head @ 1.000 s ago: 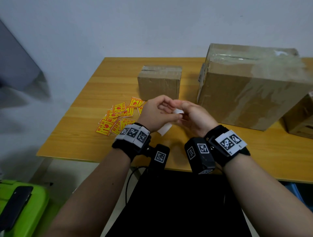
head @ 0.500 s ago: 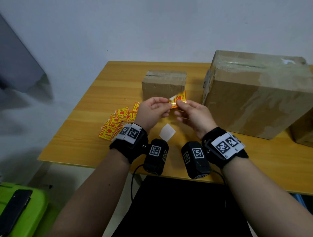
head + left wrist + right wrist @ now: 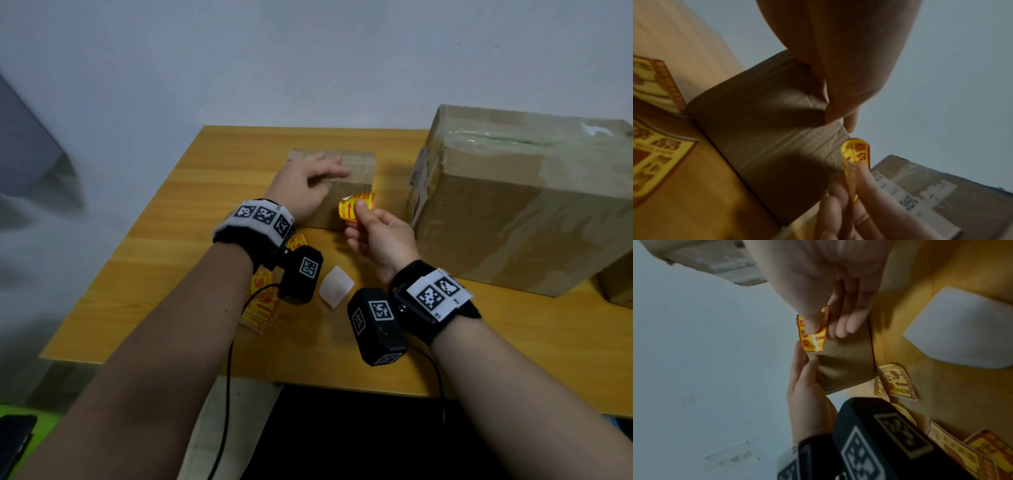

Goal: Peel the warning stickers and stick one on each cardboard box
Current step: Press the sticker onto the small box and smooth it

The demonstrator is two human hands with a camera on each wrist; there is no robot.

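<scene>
Already curling, the peeled sticker (image 3: 354, 205) pinched by the right hand (image 3: 378, 236) could fold onto itself — left hand (image 3: 303, 186) rests open on 1 small box (image 3: 356, 174).

Three cardboard boxes (image 3: 346, 178) — one peeled sticker (image 3: 354, 209), one white backing (image 3: 335, 286) — a heap of stickers (image 3: 262, 305).

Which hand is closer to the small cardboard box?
Left. The left hand rests on the small cardboard box, while the right hand pinches a peeled sticker just in front of it.
</scene>
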